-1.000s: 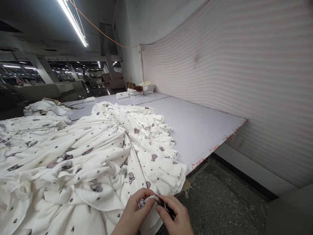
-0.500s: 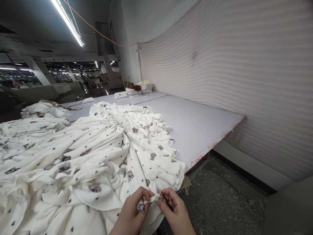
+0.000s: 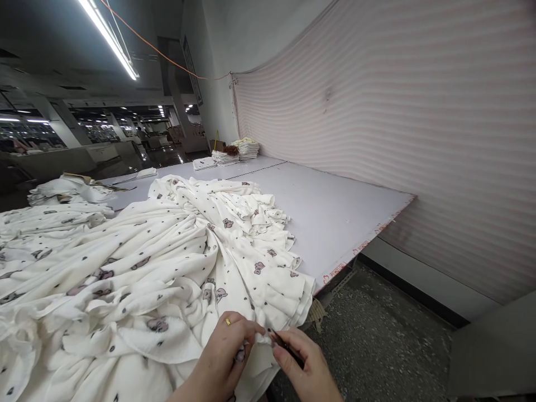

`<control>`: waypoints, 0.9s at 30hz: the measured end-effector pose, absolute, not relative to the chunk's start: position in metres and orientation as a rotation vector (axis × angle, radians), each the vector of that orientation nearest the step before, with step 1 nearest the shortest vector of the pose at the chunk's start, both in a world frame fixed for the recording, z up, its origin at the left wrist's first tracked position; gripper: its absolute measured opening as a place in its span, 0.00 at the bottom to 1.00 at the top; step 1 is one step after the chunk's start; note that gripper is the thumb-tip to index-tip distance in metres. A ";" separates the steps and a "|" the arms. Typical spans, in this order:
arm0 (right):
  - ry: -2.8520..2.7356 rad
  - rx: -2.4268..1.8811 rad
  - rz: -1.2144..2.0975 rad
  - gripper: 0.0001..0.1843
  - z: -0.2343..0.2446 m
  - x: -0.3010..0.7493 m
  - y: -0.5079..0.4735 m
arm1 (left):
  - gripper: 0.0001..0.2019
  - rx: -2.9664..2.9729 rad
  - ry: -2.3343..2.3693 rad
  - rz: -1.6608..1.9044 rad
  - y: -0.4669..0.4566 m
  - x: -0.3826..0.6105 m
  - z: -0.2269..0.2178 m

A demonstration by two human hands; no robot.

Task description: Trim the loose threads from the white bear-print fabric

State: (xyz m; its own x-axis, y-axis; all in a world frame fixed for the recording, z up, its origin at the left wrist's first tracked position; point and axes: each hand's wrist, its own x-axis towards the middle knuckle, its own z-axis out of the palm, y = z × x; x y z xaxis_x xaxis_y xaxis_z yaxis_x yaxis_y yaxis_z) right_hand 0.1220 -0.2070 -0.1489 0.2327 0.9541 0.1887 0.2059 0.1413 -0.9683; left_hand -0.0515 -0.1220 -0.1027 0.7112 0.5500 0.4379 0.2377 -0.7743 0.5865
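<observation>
White fabric (image 3: 167, 268) with a print of mauve animal figures and small dark spots lies in a big rumpled heap on the table. At the heap's near right corner my left hand (image 3: 228, 349), a gold ring on one finger, is closed on a bunched edge of this fabric. Close beside it, my right hand (image 3: 304, 357) grips a slim dark pointed tool (image 3: 288, 349), its tip by the pinched edge. My fingers cover much of the tool, so its exact kind is hidden.
The pale table (image 3: 335, 212) ends at a taped right edge above a speckled floor (image 3: 377, 329). Folded white stacks (image 3: 247, 149) stand at its far end. Another white pile (image 3: 69, 190) lies at the left. A striped cloth (image 3: 397, 123) hangs along the right side.
My left hand has turned so its back and ring show, its fingers closer over the fabric edge. The dark tool in my right hand shows more plainly. The view has shifted slightly.
</observation>
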 end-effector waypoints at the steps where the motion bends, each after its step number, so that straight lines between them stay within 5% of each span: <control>1: -1.293 -1.346 0.843 0.14 -0.145 0.124 -0.206 | 0.08 2.419 0.588 0.862 -0.123 -0.050 -0.104; 21: -1.345 -1.326 0.958 0.10 -0.134 0.128 -0.201 | 0.07 2.322 0.633 0.761 -0.127 -0.050 -0.115; 27: -1.120 -1.268 1.057 0.17 -0.155 0.131 -0.200 | 0.05 1.919 0.753 0.900 -0.125 -0.037 -0.103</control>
